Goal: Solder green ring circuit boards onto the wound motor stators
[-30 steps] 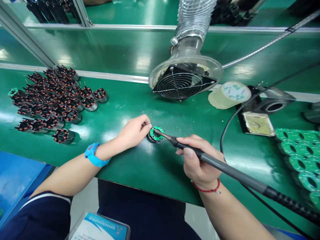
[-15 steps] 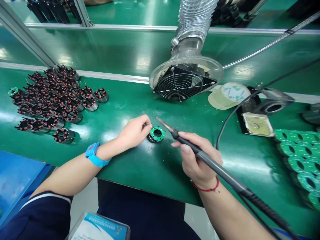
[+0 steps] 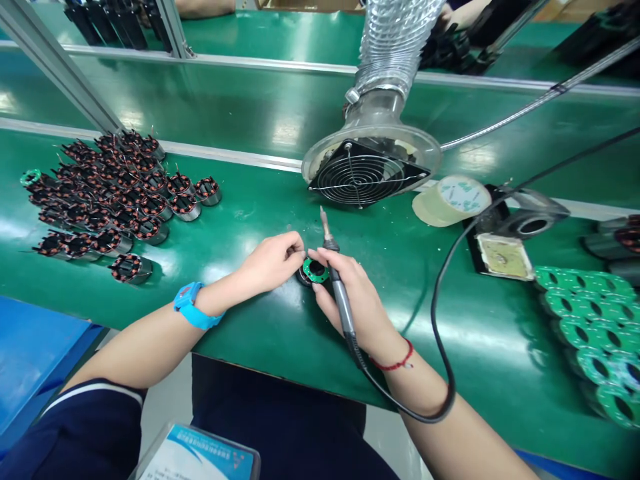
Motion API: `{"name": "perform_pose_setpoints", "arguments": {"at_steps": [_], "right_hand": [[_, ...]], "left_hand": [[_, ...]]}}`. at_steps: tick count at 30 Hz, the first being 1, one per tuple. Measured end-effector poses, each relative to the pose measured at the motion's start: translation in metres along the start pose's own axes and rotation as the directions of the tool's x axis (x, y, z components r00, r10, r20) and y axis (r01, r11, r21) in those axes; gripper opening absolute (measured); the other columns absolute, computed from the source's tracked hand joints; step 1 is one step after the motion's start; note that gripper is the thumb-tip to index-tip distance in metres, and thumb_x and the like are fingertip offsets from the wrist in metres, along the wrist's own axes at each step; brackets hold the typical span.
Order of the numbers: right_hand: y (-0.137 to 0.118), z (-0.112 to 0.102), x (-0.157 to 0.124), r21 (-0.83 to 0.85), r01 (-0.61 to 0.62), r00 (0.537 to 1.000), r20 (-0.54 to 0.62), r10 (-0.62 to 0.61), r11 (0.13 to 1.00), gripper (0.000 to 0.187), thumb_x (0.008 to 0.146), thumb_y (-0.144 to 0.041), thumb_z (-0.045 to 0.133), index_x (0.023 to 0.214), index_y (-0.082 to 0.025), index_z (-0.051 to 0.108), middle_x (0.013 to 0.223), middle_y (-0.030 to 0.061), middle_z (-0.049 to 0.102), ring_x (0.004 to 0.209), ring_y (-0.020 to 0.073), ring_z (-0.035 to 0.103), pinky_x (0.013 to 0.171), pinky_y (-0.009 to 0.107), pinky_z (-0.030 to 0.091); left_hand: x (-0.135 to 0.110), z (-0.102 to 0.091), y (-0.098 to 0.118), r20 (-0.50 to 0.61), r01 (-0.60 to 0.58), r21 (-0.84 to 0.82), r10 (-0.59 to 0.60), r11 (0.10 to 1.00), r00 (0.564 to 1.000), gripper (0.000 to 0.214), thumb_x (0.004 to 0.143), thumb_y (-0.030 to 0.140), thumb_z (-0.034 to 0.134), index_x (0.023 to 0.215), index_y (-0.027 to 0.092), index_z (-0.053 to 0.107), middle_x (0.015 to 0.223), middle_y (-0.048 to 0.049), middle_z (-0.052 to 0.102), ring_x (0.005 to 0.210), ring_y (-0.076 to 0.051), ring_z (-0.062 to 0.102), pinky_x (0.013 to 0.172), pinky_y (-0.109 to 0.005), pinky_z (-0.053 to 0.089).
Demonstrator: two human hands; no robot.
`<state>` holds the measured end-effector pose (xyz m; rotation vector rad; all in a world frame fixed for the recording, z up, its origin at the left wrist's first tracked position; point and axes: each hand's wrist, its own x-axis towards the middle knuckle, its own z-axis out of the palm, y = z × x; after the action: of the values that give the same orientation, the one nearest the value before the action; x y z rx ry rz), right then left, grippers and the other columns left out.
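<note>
A small motor stator topped with a green ring-shaped circuit board [image 3: 315, 271] stands on the green bench. My left hand [image 3: 270, 261] is closed in a pinch at the part's left rim. My right hand [image 3: 353, 300] is closed around a grey soldering iron [image 3: 336, 277], whose tip points up and away towards the fan. The fingertips of that hand touch the right side of the green board. The iron's black cable [image 3: 440, 320] loops behind my right wrist.
Many copper-wound stators [image 3: 107, 200] crowd the bench's left. A fume extractor fan [image 3: 367, 170] on a ribbed hose sits behind the hands. To the right are a tape roll [image 3: 453, 199], a soldering stand with sponge [image 3: 505, 257] and stacks of green ring boards [image 3: 585, 320].
My right hand lifted the iron tip off the board, swung it upright and moved in against the part. The left hand stayed at the rim.
</note>
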<state>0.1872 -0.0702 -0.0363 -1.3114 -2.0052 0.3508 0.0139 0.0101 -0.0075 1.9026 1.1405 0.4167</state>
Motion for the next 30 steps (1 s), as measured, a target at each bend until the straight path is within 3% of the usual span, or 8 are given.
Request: {"name": "perform_pose_setpoints", "arguments": {"at_steps": [3, 5, 7, 9, 13, 18, 23, 30], "right_hand": [[0.007, -0.001, -0.001, -0.016, -0.067, 0.993, -0.095, 0.065, 0.998, 0.056, 0.088, -0.029, 0.062, 0.139, -0.025, 0.038, 0.118, 0.0105, 0.066, 0.109, 0.0268, 0.061, 0.092, 0.048, 0.052], [0.013, -0.003, -0.003, -0.002, -0.116, 0.985, -0.128, 0.115, 0.993, 0.061, 0.087, -0.035, 0.065, 0.14, -0.024, 0.037, 0.119, 0.0107, 0.066, 0.11, 0.0265, 0.063, 0.094, 0.047, 0.052], [0.017, -0.005, -0.003, 0.02, -0.128, 0.985, -0.117, 0.13, 0.992, 0.06, 0.088, -0.036, 0.063, 0.14, -0.024, 0.036, 0.121, 0.011, 0.065, 0.112, 0.0259, 0.063, 0.096, 0.046, 0.051], [0.019, -0.005, -0.003, 0.021, -0.109, 0.988, -0.105, 0.111, 0.994, 0.056, 0.089, -0.035, 0.061, 0.138, -0.024, 0.038, 0.12, 0.011, 0.066, 0.112, 0.0249, 0.064, 0.096, 0.044, 0.052], [0.014, -0.003, -0.002, -0.027, -0.052, 0.995, -0.084, 0.05, 0.998, 0.054, 0.089, -0.035, 0.061, 0.138, -0.024, 0.039, 0.114, 0.01, 0.069, 0.104, 0.0245, 0.067, 0.088, 0.042, 0.055], [0.002, 0.0, 0.0, -0.151, 0.065, 0.995, -0.066, -0.076, 0.986, 0.059, 0.089, -0.034, 0.06, 0.141, -0.024, 0.036, 0.126, 0.0143, 0.064, 0.111, 0.03, 0.062, 0.087, 0.048, 0.053], [-0.008, -0.003, 0.001, -0.164, 0.203, 0.975, -0.055, -0.215, 0.965, 0.063, 0.089, -0.022, 0.057, 0.146, -0.027, 0.031, 0.13, 0.0114, 0.062, 0.121, 0.0294, 0.056, 0.093, 0.05, 0.047], [-0.008, -0.006, -0.001, -0.168, 0.135, 0.986, -0.076, -0.149, 0.977, 0.048, 0.089, -0.013, 0.053, 0.135, -0.024, 0.045, 0.112, 0.0085, 0.071, 0.102, 0.0247, 0.064, 0.093, 0.046, 0.046]], "left_hand": [[-0.004, -0.003, -0.001, 0.138, 0.002, -0.016, 0.0, 1.0, 0.99, 0.014, 0.089, 0.032, 0.052, 0.092, 0.018, 0.054, 0.082, -0.0016, 0.062, 0.075, -0.016, 0.057, 0.067, -0.028, 0.043], [-0.007, -0.002, -0.001, 0.218, -0.079, 0.098, 0.057, 0.992, 0.974, 0.014, 0.087, 0.031, 0.056, 0.093, 0.018, 0.056, 0.088, -0.0038, 0.063, 0.082, -0.019, 0.058, 0.072, -0.03, 0.044], [-0.008, -0.001, -0.001, 0.221, -0.174, 0.251, 0.119, 0.952, 0.968, 0.005, 0.087, 0.022, 0.054, 0.087, 0.018, 0.057, 0.089, -0.0051, 0.062, 0.087, -0.021, 0.057, 0.076, -0.032, 0.043], [-0.008, 0.0, -0.001, 0.156, -0.207, 0.327, 0.164, 0.922, 0.974, 0.011, 0.087, 0.015, 0.048, 0.081, 0.018, 0.057, 0.086, -0.005, 0.061, 0.086, -0.021, 0.056, 0.077, -0.033, 0.042], [-0.007, -0.002, 0.001, 0.016, -0.182, 0.141, 0.181, 0.973, 0.983, 0.012, 0.086, 0.012, 0.049, 0.079, 0.017, 0.058, 0.08, -0.0017, 0.059, 0.076, -0.016, 0.054, 0.071, -0.029, 0.042], [-0.005, -0.003, 0.003, 0.051, -0.064, -0.134, 0.072, 0.989, 0.996, 0.007, 0.085, 0.017, 0.057, 0.079, 0.016, 0.06, 0.076, 0.0006, 0.062, 0.07, -0.012, 0.055, 0.067, -0.025, 0.042], [-0.005, -0.004, 0.003, 0.073, -0.037, -0.145, 0.049, 0.989, 0.996, 0.008, 0.085, 0.017, 0.058, 0.078, 0.016, 0.059, 0.075, 0.0011, 0.063, 0.07, -0.012, 0.056, 0.066, -0.024, 0.041], [-0.01, -0.005, 0.009, 0.042, -0.011, -0.036, 0.013, 0.999, 0.999, 0.011, 0.086, 0.014, 0.054, 0.077, 0.017, 0.056, 0.073, 0.0011, 0.061, 0.068, -0.013, 0.053, 0.065, -0.026, 0.04]]}}
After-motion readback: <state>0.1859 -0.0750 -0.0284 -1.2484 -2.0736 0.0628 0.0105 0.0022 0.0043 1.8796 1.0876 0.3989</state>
